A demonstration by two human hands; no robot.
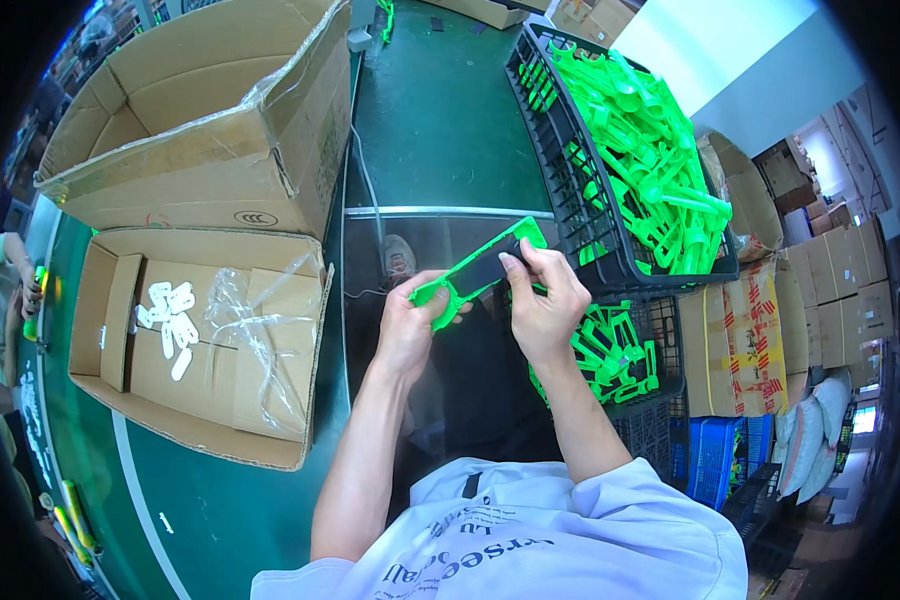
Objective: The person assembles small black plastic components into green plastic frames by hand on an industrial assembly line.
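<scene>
My left hand (406, 328) is closed around the lower end of a bright green plastic part (468, 264) with a long frame shape. A thin dark flat piece (484, 272) lies along the part's inner side. My right hand (548, 308) pinches near the far end, its thumb pressed on the dark piece close to the green edge. Whether the dark piece is seated in the frame or only resting there, I cannot tell. Close by on the right, a black crate (582, 172) is heaped with similar green parts (642, 128).
Below that crate, a second one holds green frames (618, 352). On the green table at left, a shallow carton (98, 345) contains white pieces (178, 328) and clear plastic film (254, 325). A taller open carton (210, 165) stands behind it. Another person's hand (28, 285) is at far left.
</scene>
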